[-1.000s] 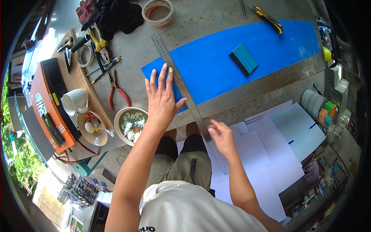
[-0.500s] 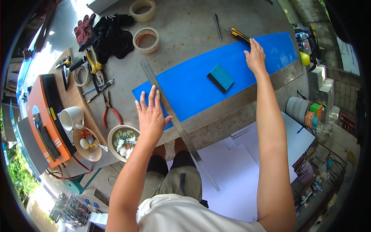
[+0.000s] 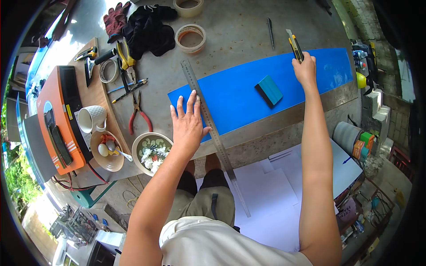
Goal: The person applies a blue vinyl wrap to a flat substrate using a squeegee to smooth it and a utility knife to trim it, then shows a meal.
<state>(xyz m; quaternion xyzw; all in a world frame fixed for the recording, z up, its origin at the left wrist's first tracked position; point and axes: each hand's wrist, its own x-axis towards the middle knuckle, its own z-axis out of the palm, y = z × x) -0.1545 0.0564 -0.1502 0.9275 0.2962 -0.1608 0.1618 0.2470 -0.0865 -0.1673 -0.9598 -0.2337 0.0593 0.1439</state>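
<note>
My left hand (image 3: 188, 125) lies with fingers spread over the left end of a long blue sheet (image 3: 239, 97), its fingertips and thumb against a steel ruler (image 3: 207, 115). The ruler crosses the sheet and sticks out past the table's front edge. In my right hand (image 3: 305, 71) is a yellow and black utility knife (image 3: 295, 47), blade pointing away from me, above the sheet's far edge. A teal squeegee (image 3: 269, 91) with a black edge rests on the sheet between both hands. Beyond the sheet lies a pen (image 3: 270, 33).
Two tape rolls (image 3: 191, 39), black gloves (image 3: 151, 33), pliers (image 3: 139, 114) and pencils (image 3: 128, 90) lie on the table's left. An orange machine (image 3: 55, 119), a white mug (image 3: 92, 119), a bowl with eggs (image 3: 108, 162) and a bowl of white pieces (image 3: 153, 137) stand nearby.
My right hand has closed around the utility knife and lifted it off the table. My left hand stays at the ruler. The whole view has shifted a little.
</note>
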